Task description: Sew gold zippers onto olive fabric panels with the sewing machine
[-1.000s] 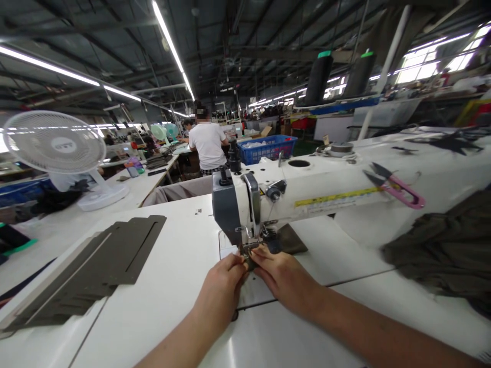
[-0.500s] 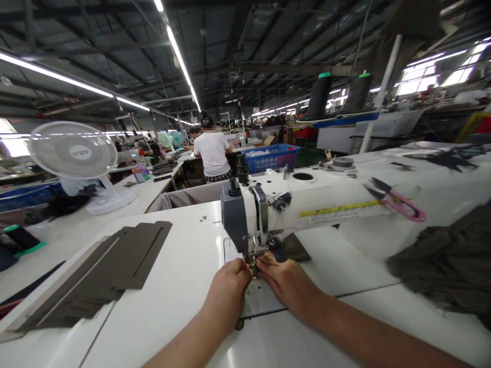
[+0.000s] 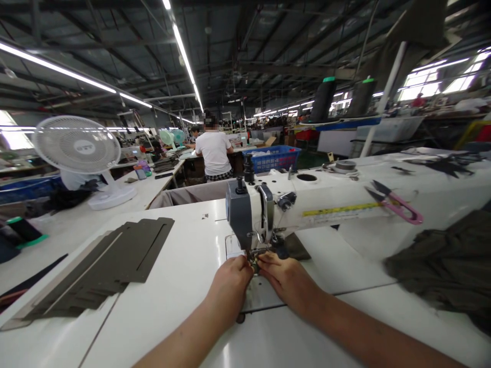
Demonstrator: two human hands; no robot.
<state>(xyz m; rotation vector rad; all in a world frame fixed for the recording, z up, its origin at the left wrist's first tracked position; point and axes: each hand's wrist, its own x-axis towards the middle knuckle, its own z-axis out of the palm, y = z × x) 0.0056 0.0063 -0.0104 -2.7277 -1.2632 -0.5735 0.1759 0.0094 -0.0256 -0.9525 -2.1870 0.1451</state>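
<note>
A white and grey sewing machine (image 3: 250, 212) stands in front of me, its needle and presser foot low over the plate. Just left of the foot is my left hand (image 3: 232, 281), its thumb and fingers closed in a pinch at the edge of a dark olive fabric piece (image 3: 297, 247). My right hand (image 3: 288, 278) pinches the same fabric on the right, close against the foot. Most of the cloth between my fingertips is hidden; a corner lies flat on the table behind the right hand.
Stacked dark olive panels (image 3: 111, 260) lie on the left. Pink-handled scissors (image 3: 404, 208) rest on the machine arm. Crumpled dark cloth (image 3: 441, 266) is at right. Beyond are a white fan (image 3: 79, 145), a blue crate (image 3: 274, 157) and a person in a white shirt (image 3: 215, 153).
The view has shifted slightly, so the machine sits a little further right in it. Both hands stay pinched at the presser foot, with hardly any movement.
</note>
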